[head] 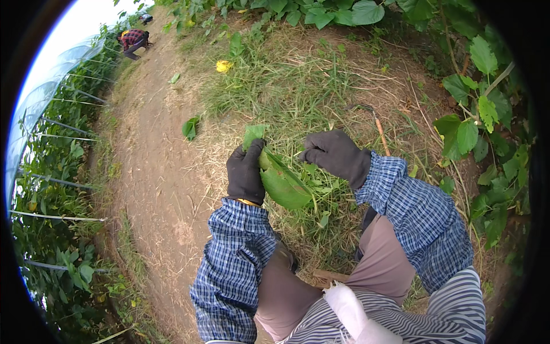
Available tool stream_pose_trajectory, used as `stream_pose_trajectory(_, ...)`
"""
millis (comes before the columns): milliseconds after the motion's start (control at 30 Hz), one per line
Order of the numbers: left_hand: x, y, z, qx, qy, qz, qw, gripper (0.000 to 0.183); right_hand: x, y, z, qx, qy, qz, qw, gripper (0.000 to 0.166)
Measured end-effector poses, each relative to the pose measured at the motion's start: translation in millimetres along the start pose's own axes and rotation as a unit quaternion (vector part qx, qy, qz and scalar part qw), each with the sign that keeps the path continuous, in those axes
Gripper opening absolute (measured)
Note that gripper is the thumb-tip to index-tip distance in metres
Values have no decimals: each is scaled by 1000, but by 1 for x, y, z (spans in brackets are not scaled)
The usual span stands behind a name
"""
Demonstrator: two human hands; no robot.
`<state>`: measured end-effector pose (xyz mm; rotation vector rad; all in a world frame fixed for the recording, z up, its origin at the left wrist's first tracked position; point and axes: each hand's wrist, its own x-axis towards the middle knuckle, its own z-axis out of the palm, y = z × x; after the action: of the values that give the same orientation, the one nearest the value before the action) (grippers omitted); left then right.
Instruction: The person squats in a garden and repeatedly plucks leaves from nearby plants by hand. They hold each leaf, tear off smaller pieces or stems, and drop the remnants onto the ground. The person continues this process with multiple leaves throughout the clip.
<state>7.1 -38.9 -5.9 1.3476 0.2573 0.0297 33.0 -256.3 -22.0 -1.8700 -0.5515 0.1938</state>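
Note:
My left hand (pixel 245 173), in a dark glove, is closed on a large green leaf (pixel 285 182). The leaf has a torn edge and brownish marks. One green piece (pixel 253 134) sticks up above my thumb, and the broad part hangs to the right. My right hand (pixel 333 155), also gloved, is held apart from the leaf, to its upper right. Its fingers are curled together; nothing shows clearly between them. Just beyond the right wrist a sickle (pixel 380 132) with a wooden handle and dark curved blade lies on the grass.
Grass and dry straw (pixel 279 94) cover the ground ahead. A bare dirt path (pixel 159 193) runs along the left, with a loose leaf (pixel 189 128) on it. Leafy plants (pixel 468 133) stand close on the right. A person (pixel 134 42) bends down far up the path, beside a plastic-covered frame (pixel 64 71).

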Motion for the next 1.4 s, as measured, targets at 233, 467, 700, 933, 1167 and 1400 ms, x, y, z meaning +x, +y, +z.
stream_pose_trajectory(233,-7,4,6,55,-40,-18,998,25,0,-10,-6,-69,-41,24,996,20)
stream_pose_trajectory(467,-16,11,21,140,-130,-29,981,24,5,-20,-9,-30,21,36,999,33)
stream_pose_trajectory(700,-22,18,24,203,-158,-44,965,26,8,-15,-2,44,59,10,997,29)
stream_pose_trajectory(933,-23,17,25,233,-171,-37,956,26,8,-15,-5,152,-26,52,987,16)
stream_pose_trajectory(1167,-20,16,24,286,-180,-51,940,26,4,-15,-5,8,-3,-4,1000,8)
stream_pose_trajectory(1400,-17,15,15,272,-146,-63,949,26,7,-12,-21,-23,62,60,996,9)
